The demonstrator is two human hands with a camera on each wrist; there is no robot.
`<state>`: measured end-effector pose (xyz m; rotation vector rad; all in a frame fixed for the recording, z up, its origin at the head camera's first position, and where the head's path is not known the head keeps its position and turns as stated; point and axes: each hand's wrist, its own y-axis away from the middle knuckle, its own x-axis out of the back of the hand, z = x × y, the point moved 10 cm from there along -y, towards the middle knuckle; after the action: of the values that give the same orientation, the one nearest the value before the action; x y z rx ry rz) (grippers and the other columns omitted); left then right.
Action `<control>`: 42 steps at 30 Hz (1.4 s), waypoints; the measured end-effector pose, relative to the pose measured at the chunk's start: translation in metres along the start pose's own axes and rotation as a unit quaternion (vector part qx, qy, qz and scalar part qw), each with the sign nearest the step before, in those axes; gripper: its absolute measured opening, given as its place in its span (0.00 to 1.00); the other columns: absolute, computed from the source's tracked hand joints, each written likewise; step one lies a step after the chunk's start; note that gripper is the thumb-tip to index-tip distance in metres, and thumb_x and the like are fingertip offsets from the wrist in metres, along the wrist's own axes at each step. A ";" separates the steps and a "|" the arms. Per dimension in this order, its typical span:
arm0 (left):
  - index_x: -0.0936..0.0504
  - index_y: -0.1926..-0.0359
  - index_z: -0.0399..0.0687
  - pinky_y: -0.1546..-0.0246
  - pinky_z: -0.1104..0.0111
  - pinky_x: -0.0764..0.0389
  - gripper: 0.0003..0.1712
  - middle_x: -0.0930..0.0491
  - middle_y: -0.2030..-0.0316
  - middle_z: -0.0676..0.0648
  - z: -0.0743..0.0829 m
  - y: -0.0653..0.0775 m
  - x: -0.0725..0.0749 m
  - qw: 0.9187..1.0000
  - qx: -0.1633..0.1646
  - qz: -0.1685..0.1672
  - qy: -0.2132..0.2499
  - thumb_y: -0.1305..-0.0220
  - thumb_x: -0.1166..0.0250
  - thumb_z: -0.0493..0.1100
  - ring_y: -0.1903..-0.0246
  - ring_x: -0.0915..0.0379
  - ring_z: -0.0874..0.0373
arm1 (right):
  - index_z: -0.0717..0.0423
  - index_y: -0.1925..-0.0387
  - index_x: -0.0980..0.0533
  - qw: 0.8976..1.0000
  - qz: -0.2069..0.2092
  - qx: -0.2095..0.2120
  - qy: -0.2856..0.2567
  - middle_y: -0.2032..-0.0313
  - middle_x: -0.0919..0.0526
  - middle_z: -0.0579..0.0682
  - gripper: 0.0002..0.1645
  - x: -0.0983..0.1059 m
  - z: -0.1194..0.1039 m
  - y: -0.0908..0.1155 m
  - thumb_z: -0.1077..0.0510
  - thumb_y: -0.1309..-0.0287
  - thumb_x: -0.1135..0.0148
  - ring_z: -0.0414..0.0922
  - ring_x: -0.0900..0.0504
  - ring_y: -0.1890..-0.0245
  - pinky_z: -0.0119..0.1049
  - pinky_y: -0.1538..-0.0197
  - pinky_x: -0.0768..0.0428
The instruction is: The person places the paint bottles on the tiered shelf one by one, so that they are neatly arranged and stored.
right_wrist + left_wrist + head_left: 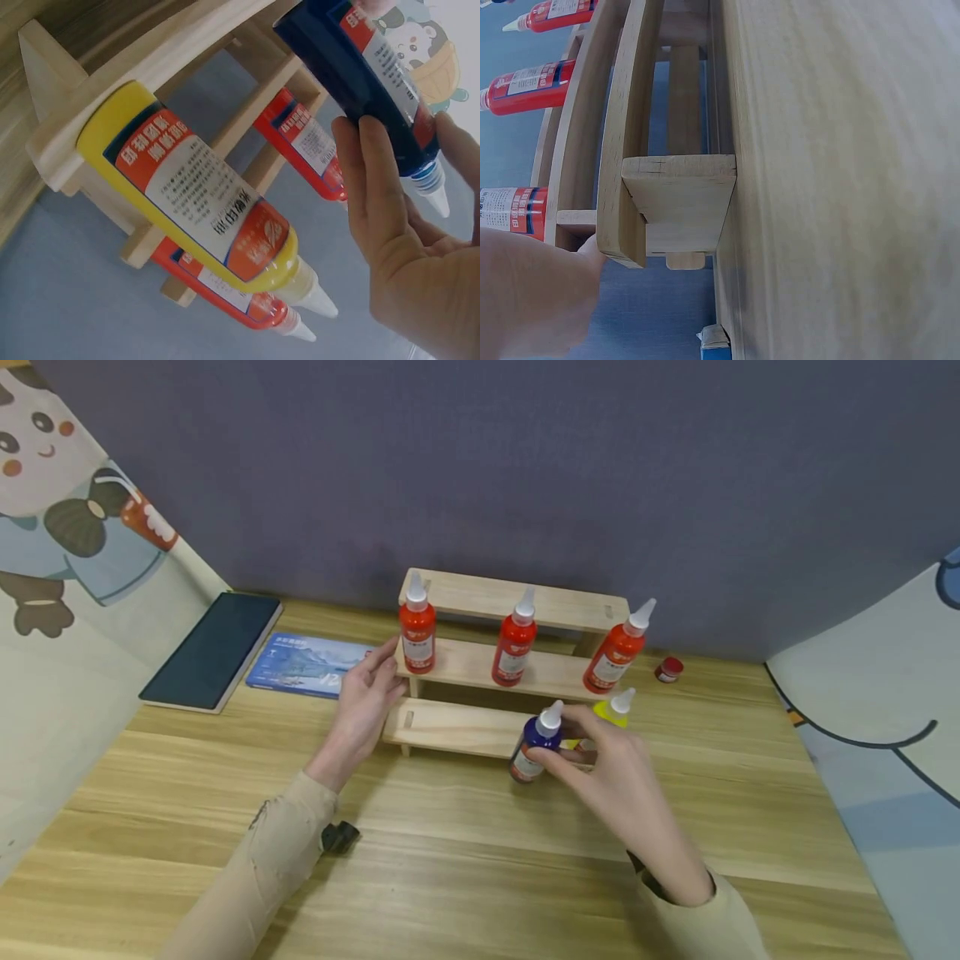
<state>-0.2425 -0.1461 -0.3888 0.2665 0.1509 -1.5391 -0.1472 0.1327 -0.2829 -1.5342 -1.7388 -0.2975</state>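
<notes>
A three-tier wooden rack [457,727] stands on the table. My left hand [366,693] grips the left end of its middle tier, beside a red paint bottle [417,631]; the left wrist view shows only part of that hand [540,292]. Between thumb and fingers my right hand [618,777] holds a dark blue paint bottle [534,747], slightly tilted, at the front of the bottom tier. Whether its base touches the rack is unclear. A yellow paint bottle [187,195] stands at the bottom tier's right end, partly behind the right hand in the head view.
Two more red bottles, one in the middle [514,643] and one at the right [617,652], stand on the middle tier. A small red-lidded jar [669,669] sits right of the rack. A blue flat box [311,664] and a dark-covered book [213,647] lie at the left.
</notes>
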 end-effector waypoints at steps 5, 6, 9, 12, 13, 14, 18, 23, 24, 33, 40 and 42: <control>0.44 0.16 0.38 0.24 0.61 0.30 0.30 0.45 0.18 0.37 -0.001 0.000 0.001 1.000 0.000 0.001 0.001 0.13 0.56 0.34 0.26 0.37 0.42 | 0.62 0.46 0.16 1.000 0.012 0.003 -0.017 0.56 0.09 0.56 0.25 -0.005 0.002 -0.006 0.59 0.43 0.16 0.51 0.09 0.56 0.34 0.60 0.07; 0.45 0.16 0.38 0.24 0.61 0.30 0.30 0.45 0.18 0.37 -0.001 0.000 0.000 1.000 0.000 0.000 0.001 0.13 0.56 0.34 0.25 0.37 0.42 | 0.63 0.46 0.17 1.000 0.014 0.004 -0.017 0.56 0.09 0.56 0.26 -0.006 0.002 -0.008 0.58 0.43 0.16 0.51 0.09 0.56 0.34 0.61 0.07; 0.45 0.16 0.38 0.23 0.60 0.31 0.30 0.46 0.18 0.37 0.000 0.000 0.000 1.000 -0.001 -0.002 0.001 0.13 0.56 0.34 0.25 0.38 0.41 | 0.64 0.45 0.17 1.000 0.017 0.001 -0.022 0.55 0.09 0.56 0.27 -0.009 0.004 -0.011 0.59 0.44 0.16 0.51 0.09 0.55 0.34 0.60 0.08; 0.45 0.16 0.37 0.23 0.60 0.31 0.30 0.46 0.18 0.37 0.000 -0.001 -0.001 1.000 -0.001 -0.002 0.001 0.13 0.56 0.34 0.25 0.38 0.40 | 0.65 0.46 0.17 1.000 0.015 -0.002 -0.027 0.54 0.10 0.56 0.27 -0.013 0.006 -0.014 0.60 0.44 0.16 0.51 0.09 0.54 0.33 0.60 0.08; 0.45 0.16 0.38 0.23 0.60 0.30 0.30 0.45 0.18 0.36 -0.001 -0.001 -0.001 1.000 -0.001 -0.002 0.002 0.13 0.56 0.34 0.25 0.38 0.40 | 0.65 0.46 0.17 1.000 0.014 -0.003 -0.027 0.54 0.10 0.56 0.27 -0.015 0.006 -0.015 0.60 0.44 0.16 0.51 0.10 0.54 0.33 0.60 0.08; 0.45 0.16 0.37 0.23 0.60 0.30 0.30 0.45 0.18 0.36 -0.001 -0.001 -0.001 1.000 -0.001 -0.002 0.002 0.13 0.56 0.34 0.24 0.38 0.40 | 0.65 0.46 0.17 1.000 0.012 -0.003 -0.029 0.54 0.10 0.56 0.27 -0.016 0.006 -0.016 0.60 0.44 0.16 0.51 0.10 0.54 0.33 0.59 0.08; 0.45 0.16 0.37 0.24 0.60 0.30 0.30 0.44 0.18 0.36 -0.001 -0.001 -0.002 1.000 0.000 -0.004 0.006 0.13 0.56 0.34 0.23 0.40 0.42 | 0.65 0.44 0.18 1.000 0.005 -0.002 -0.025 0.53 0.10 0.57 0.27 -0.021 0.006 -0.021 0.60 0.43 0.17 0.52 0.10 0.53 0.34 0.58 0.08; 0.45 0.16 0.37 0.23 0.60 0.31 0.30 0.45 0.18 0.36 0.000 -0.001 -0.004 1.000 -0.003 -0.007 0.006 0.13 0.56 0.34 0.23 0.40 0.41 | 0.65 0.43 0.18 1.000 0.003 0.000 -0.015 0.52 0.10 0.58 0.29 -0.024 0.006 -0.026 0.59 0.43 0.17 0.52 0.10 0.51 0.36 0.57 0.07; 0.45 0.16 0.37 0.23 0.60 0.31 0.30 0.45 0.18 0.36 0.000 -0.001 -0.004 1.000 -0.003 -0.006 0.005 0.13 0.56 0.34 0.23 0.40 0.41 | 0.65 0.43 0.18 1.000 0.004 0.001 -0.012 0.52 0.10 0.58 0.29 -0.025 0.005 -0.027 0.59 0.43 0.17 0.52 0.10 0.51 0.37 0.56 0.07; 0.44 0.16 0.38 0.23 0.60 0.30 0.30 0.46 0.18 0.37 -0.002 -0.002 -0.005 1.000 0.001 -0.001 -0.003 0.13 0.55 0.35 0.24 0.38 0.41 | 0.67 0.42 0.18 0.999 0.022 0.023 0.022 0.51 0.10 0.59 0.32 -0.026 0.002 -0.034 0.56 0.44 0.16 0.52 0.10 0.52 0.44 0.53 0.07; 0.44 0.16 0.39 0.23 0.60 0.31 0.30 0.46 0.18 0.38 -0.003 -0.003 -0.006 1.000 0.003 -0.002 -0.005 0.13 0.55 0.35 0.24 0.39 0.42 | 0.68 0.41 0.19 0.999 0.022 0.018 0.027 0.51 0.10 0.61 0.33 -0.031 0.007 -0.036 0.57 0.44 0.16 0.54 0.10 0.53 0.48 0.52 0.08; 0.44 0.16 0.39 0.23 0.60 0.30 0.30 0.47 0.17 0.38 -0.003 -0.002 -0.006 1.000 0.003 -0.002 -0.005 0.13 0.55 0.35 0.23 0.39 0.42 | 0.69 0.40 0.19 0.999 0.021 0.015 0.024 0.50 0.10 0.62 0.33 -0.032 0.009 -0.036 0.57 0.43 0.16 0.55 0.10 0.52 0.47 0.52 0.07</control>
<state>-0.2449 -0.1391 -0.3900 0.2643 0.1390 -1.5451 -0.1850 0.1059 -0.2994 -1.5285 -1.6640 -0.2824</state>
